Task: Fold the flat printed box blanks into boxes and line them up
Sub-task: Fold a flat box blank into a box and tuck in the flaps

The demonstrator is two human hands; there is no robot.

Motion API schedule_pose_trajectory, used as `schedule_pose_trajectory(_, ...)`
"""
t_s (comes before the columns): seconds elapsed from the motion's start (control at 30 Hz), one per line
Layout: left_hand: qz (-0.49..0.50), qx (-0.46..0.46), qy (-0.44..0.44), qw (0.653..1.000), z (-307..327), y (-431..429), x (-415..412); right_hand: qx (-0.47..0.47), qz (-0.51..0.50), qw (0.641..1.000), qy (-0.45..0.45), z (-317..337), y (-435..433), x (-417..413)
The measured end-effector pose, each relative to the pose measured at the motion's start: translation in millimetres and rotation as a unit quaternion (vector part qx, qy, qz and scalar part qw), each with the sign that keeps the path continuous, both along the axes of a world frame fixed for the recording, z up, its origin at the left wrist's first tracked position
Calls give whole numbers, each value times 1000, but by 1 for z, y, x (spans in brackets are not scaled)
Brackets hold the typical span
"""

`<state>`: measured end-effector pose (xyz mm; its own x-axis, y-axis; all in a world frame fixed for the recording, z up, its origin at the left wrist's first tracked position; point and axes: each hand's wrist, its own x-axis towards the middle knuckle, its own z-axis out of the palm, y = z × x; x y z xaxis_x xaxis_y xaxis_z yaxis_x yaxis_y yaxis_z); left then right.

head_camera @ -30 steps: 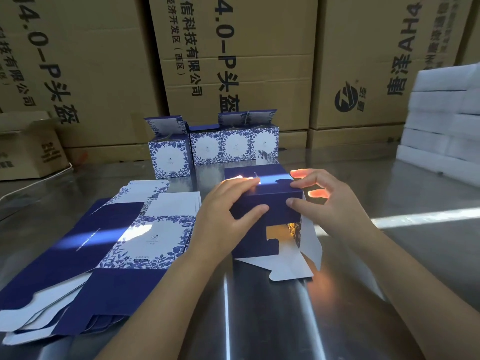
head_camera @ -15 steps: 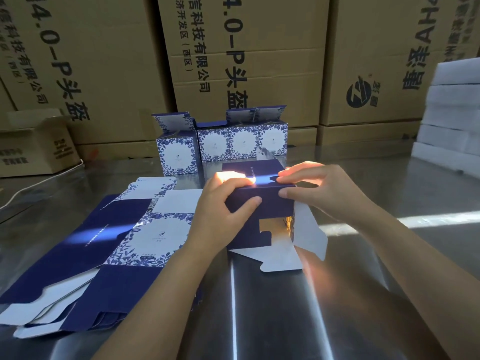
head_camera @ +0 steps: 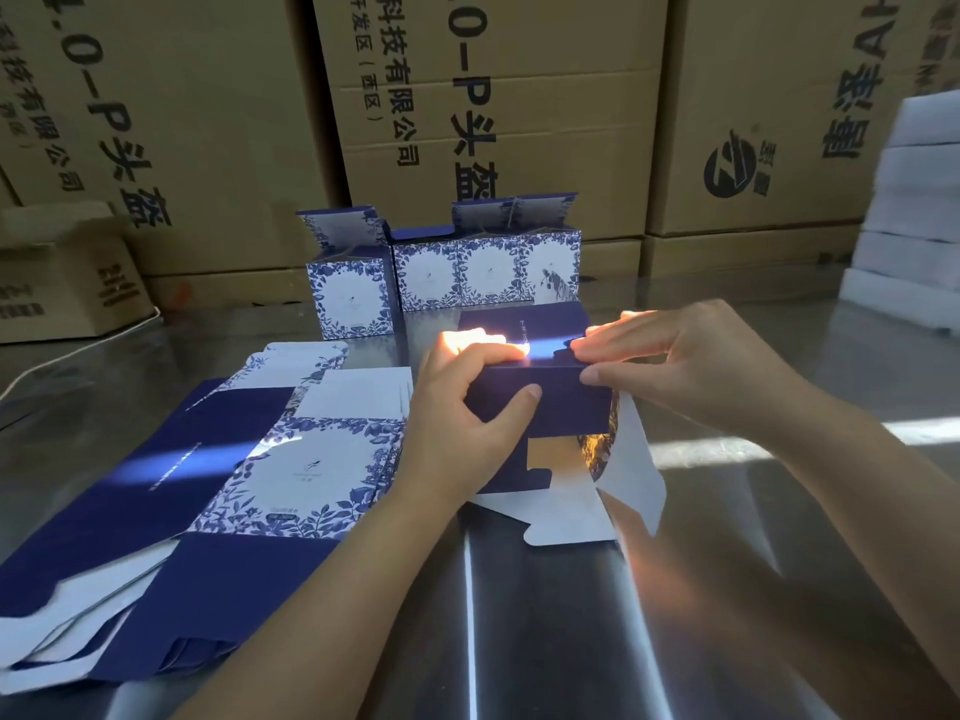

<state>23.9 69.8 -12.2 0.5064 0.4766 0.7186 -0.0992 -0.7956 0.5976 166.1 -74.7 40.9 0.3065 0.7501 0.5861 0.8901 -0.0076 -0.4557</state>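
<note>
A half-folded dark blue box [head_camera: 566, 402] lies on its side on the steel table [head_camera: 545, 615], its white end flaps open toward me. My left hand [head_camera: 462, 413] grips its left end, thumb on the near face and fingers on top. My right hand [head_camera: 696, 361] pinches the box's upper right edge between thumb and fingers. A stack of flat blue-and-white floral blanks [head_camera: 171, 485] lies to the left. Several folded boxes [head_camera: 447, 270] stand in a row behind, top flaps up.
Large brown cartons [head_camera: 467, 111] wall off the back of the table. A small open carton [head_camera: 62, 272] sits at the far left. White foam slabs [head_camera: 914, 210] are stacked at the right. A bright strip of sunlight crosses the table and the box.
My right hand has shifted from the box's right side to its top edge, fingers closing into a pinch. The left hand keeps its grip. The camera has tilted slightly.
</note>
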Motion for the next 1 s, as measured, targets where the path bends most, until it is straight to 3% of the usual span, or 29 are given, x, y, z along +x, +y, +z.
schedule_pose_trajectory(0.3, 16, -8, -34, 999, -3, -7, 4, 11, -47, 999, 4, -3, 0, -9)
schedule_pose_trajectory(0.6, -29, -42, 41, 998, 17, 2, -7, 42, -40, 998, 19, -7, -3, -12)
schedule_pose_trajectory(1.0, -82, -48, 52, 994, 27, 5, -18, 71, -49, 995, -57, -8, -8, -14)
